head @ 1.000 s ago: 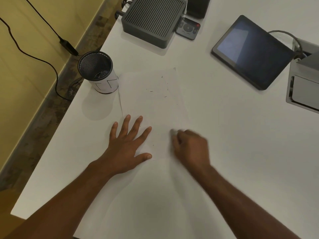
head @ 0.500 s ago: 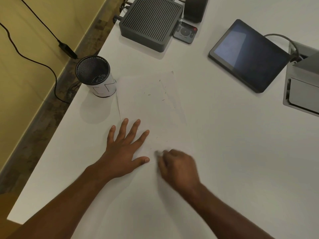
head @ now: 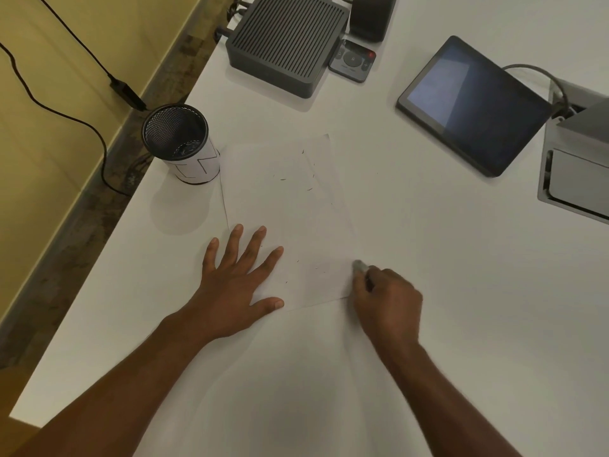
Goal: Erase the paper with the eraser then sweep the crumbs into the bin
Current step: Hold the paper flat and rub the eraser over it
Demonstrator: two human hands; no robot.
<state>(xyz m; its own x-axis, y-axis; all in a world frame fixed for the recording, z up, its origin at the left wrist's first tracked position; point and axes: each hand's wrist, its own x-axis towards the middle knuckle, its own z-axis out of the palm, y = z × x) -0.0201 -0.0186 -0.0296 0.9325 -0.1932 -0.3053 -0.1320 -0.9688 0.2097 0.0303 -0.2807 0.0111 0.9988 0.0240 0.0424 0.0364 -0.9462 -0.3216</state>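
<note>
A white sheet of paper (head: 290,206) lies on the white table, with small dark eraser crumbs (head: 309,189) scattered over it. My left hand (head: 237,285) lies flat with fingers spread on the paper's near left corner. My right hand (head: 389,301) grips a small grey eraser (head: 360,266) whose tip touches the paper's near right edge. A black mesh bin (head: 176,133) with a white wrap stands upright just beyond the paper's far left corner.
At the back stand a dark ribbed box (head: 286,44) and a remote (head: 353,61). A tablet (head: 474,103) lies at the right, with a grey cable hatch (head: 576,166) beyond it. The table's left edge (head: 131,206) drops to the floor.
My right hand, holding the eraser, swept toward me and left, then swung right to the paper's near right edge. My left hand stayed flat on the paper.
</note>
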